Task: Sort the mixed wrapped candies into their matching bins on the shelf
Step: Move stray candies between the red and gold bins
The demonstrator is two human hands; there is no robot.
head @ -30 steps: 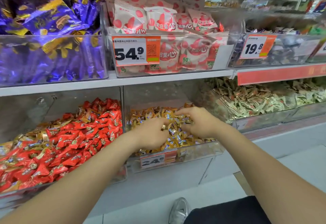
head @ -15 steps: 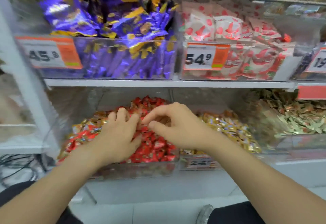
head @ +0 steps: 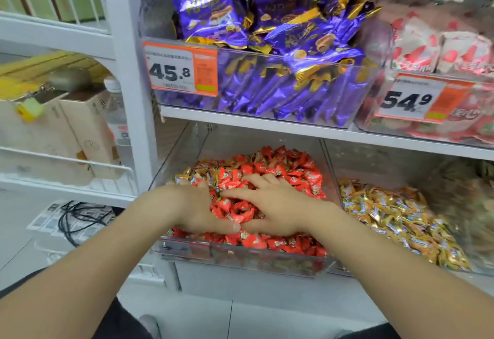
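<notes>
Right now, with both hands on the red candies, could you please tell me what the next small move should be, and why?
Probably the left hand should pinch one of the gold-wrapped strays at the back left of the red bin: they lie mixed among the red candies, while the gold pile sits in the next bin to the right.

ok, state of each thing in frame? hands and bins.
left hand: on the red candies, fingers dug in, grip hidden.
right hand: fingers spread flat on the red candies.
red candy bin: full, gold wrappers mixed in at back left.
gold candies: piled right of the red candy bin, untouched.
purple packet bin: packets heaped above rim.
</notes>
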